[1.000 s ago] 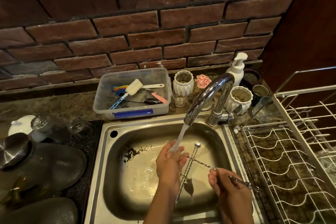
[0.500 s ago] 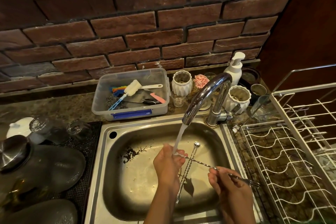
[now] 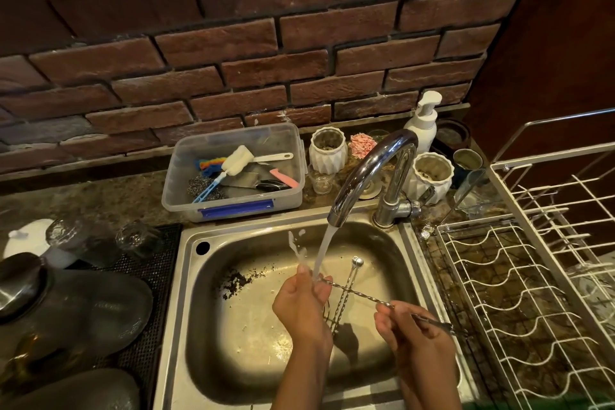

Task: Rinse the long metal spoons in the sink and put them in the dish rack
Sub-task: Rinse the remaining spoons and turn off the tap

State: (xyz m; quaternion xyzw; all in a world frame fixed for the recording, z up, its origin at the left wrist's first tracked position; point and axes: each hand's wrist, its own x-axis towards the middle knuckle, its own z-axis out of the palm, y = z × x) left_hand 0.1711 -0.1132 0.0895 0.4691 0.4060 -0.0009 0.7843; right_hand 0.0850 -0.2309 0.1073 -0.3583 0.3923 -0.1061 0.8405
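A kitchen wash-up corner is shown; a steel sink (image 3: 186, 309) is set under a running tap (image 3: 369, 173); a wire dish rack (image 3: 519, 293), soap pump (image 3: 422, 120) and tub of brushes (image 3: 233, 206) are ranged along a brick wall (image 3: 266, 43).

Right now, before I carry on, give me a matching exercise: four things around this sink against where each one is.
Things:
1. twisted spoon
2. second spoon
3. soap dispenser
4. bottle brush

Places:
A. in the clear plastic tub
B. lying in the sink
C. held by both hands under the water
D. behind the tap

Pairs: 1-C, 2-B, 3-D, 4-A
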